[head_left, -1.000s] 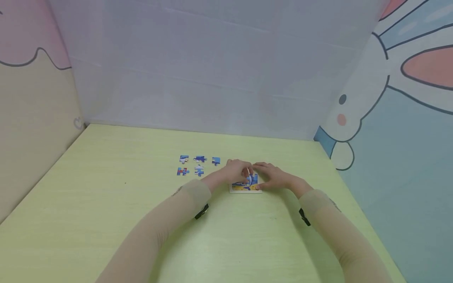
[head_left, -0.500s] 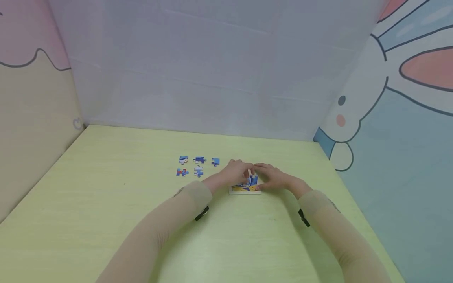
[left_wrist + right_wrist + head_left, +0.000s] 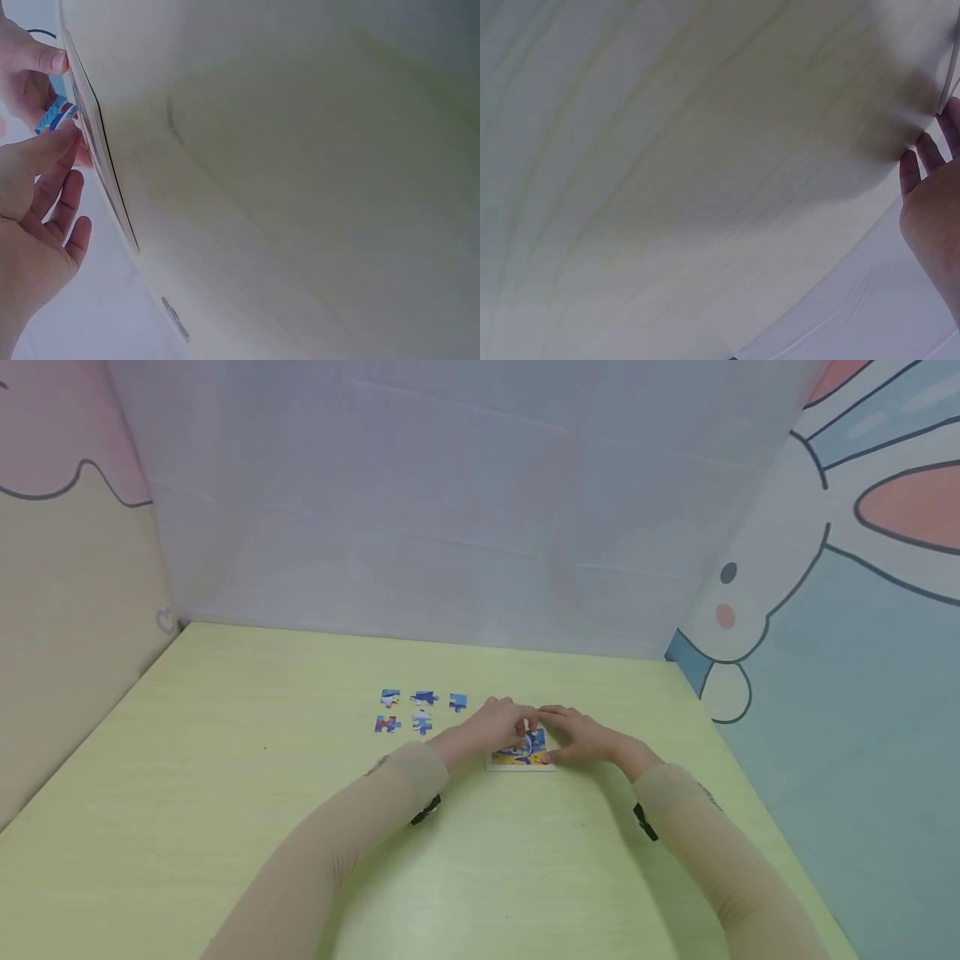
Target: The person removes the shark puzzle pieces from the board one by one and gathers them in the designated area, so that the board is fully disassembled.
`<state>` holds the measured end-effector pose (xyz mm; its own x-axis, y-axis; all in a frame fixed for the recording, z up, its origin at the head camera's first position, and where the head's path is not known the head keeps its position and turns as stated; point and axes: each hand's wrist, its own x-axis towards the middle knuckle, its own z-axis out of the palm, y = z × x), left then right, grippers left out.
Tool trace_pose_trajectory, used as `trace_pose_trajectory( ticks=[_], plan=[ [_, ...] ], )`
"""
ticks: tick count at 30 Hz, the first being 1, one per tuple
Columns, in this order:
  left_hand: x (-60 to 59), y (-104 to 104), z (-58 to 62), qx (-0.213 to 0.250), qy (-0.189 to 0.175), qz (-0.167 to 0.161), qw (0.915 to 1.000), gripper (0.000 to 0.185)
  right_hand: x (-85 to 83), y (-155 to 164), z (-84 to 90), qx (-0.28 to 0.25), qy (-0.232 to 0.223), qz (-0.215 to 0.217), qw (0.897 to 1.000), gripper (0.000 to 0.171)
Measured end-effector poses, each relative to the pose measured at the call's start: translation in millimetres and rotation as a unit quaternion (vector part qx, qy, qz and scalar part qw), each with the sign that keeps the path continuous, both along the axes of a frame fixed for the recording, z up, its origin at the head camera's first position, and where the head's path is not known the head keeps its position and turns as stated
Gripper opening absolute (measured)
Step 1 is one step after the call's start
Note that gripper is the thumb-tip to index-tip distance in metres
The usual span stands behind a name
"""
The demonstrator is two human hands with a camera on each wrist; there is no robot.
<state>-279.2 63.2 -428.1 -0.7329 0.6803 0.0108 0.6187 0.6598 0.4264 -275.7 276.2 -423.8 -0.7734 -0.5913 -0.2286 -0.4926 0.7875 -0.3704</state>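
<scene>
My left hand (image 3: 497,725) is over a small white-rimmed puzzle tray (image 3: 521,768), whose picture shows blue above and yellow below. In the left wrist view, its thumb and forefinger pinch a blue-and-white jigsaw piece (image 3: 52,116), tilted up at the tray surface; the other fingers curl loosely. From the right, my right hand (image 3: 577,735) rests along the tray with fairly straight fingers. Its thumb touches the tray's right side and its forefinger reaches the far side. The right wrist view catches the right fingers (image 3: 930,152) on the table beside the tray edge. Both hands hide the tray's upper part.
Left of the tray, several loose jigsaw pieces lie in two rows, among them a red-and-blue piece (image 3: 386,724) and a blue corner-like piece (image 3: 458,702). They rest on a pale yellow-green table (image 3: 300,827). A light curtain-like wall (image 3: 450,527) stands behind, with printed panels on both sides.
The left fingers have shifted very slightly over the tray. The right hand and the loose pieces keep their places; the camera has jogged a little.
</scene>
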Motion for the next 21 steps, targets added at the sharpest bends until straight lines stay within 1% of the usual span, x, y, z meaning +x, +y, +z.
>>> trace_pose_trajectory(
  ticks=[9, 12, 16, 21],
  plan=[
    [-0.2, -10.0, 6.1, 0.02, -0.039, 0.009, 0.999, 0.026, -0.1, 1.5, 0.1, -0.001, 0.003, 0.011, 1.0, 0.08],
    [-0.4, -13.8, 8.8, 0.027, -0.041, 0.008, 0.9987, 0.027, -0.3, 2.4, 0.1, 0.005, 0.004, 0.012, 1.0, 0.08],
    [0.2, -19.2, 11.9, 0.023, -0.037, 0.006, 0.999, 0.026, -0.5, 3.1, 0.6, 0.007, 0.001, 0.011, 1.0, 0.081],
    [1.6, -27.3, 14.7, 0.023, -0.042, 0.002, 0.9989, 0.024, 0.5, 3.2, 1.6, 0.012, 0.0, 0.006, 1.0, 0.081]
  ],
)
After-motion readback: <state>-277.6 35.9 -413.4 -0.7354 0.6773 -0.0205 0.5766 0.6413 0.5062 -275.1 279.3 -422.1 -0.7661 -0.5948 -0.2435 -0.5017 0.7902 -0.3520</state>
